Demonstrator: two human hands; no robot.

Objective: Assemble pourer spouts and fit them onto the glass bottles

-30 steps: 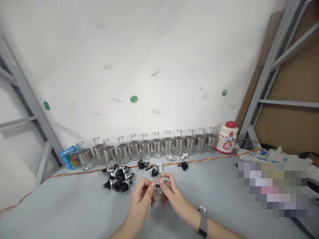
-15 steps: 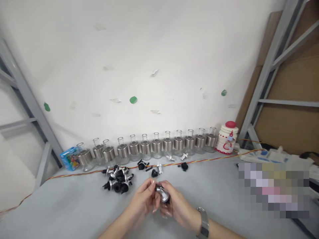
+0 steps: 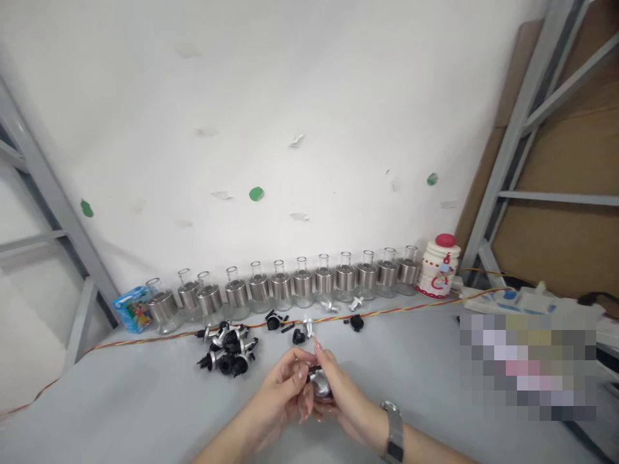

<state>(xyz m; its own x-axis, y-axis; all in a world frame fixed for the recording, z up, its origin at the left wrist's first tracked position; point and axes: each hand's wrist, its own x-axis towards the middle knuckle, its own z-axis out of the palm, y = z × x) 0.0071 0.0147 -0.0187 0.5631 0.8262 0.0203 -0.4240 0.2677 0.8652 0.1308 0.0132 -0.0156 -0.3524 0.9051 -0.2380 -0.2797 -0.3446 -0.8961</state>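
Observation:
Between my two hands, low over the grey table, is a silver and black bottle pourer [image 3: 322, 385]. My right hand [image 3: 336, 386] is closed around its wide silver end and hides much of it. The fingers of my left hand [image 3: 290, 386] pinch the pourer's narrow black end from the other side. Just beyond my fingertips lie a loose silver spout piece [image 3: 308, 327] and a black stopper part [image 3: 298, 336]. To the left is a pile of several similar pourers [image 3: 229, 348].
A row of several glass bottles with steel bands [image 3: 280, 283] lines the wall. A red and yellow cord [image 3: 184, 334] runs in front of them. At the row's ends stand a blue box [image 3: 133, 309] and a red-lidded jar [image 3: 438, 267]. More small black parts [image 3: 356, 323] lie nearby.
My right hand has turned further over the pourer, its fingers now raised across it and covering more of the silver end. My left hand keeps its pinch. The view has shifted slightly.

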